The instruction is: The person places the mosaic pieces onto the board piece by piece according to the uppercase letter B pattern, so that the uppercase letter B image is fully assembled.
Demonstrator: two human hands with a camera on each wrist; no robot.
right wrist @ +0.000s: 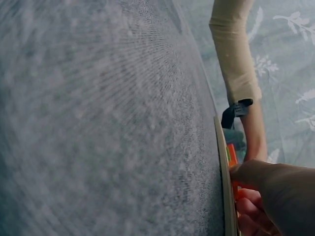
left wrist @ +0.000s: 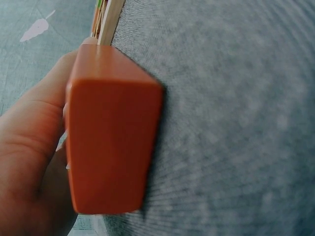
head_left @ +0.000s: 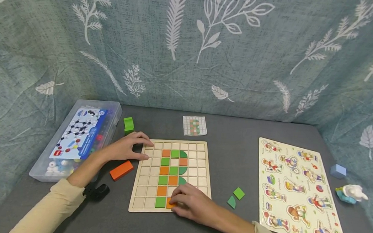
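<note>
1. Nearest the head camera, the person's right hand (head_left: 194, 204) lies palm down on the near edge of a wooden grid board (head_left: 143, 196). Its fingertips (head_left: 175, 201) are curled down onto an orange square tile (head_left: 170, 202) in the bottom row; whether they pinch it or only press it I cannot tell.
2. Judging by this, the step in hand is seating that tile in its cell. The next move would call for pressing it flat and square before lifting away.
3. Just left of those fingertips, touching the orange tile, sits a green square tile (head_left: 160, 202). Beyond them, columns of orange and green tiles climb the board.
4. Across the board, the left hand (head_left: 127, 147) rests on its far left corner, fingers loosely spread and lightly bent, steadying it.
5. Just below that hand's wrist lies an orange block (head_left: 121, 170), apart from the fingers.
6. Right of the right hand, well clear of the board, lie two loose green pieces (head_left: 235, 197).
</note>
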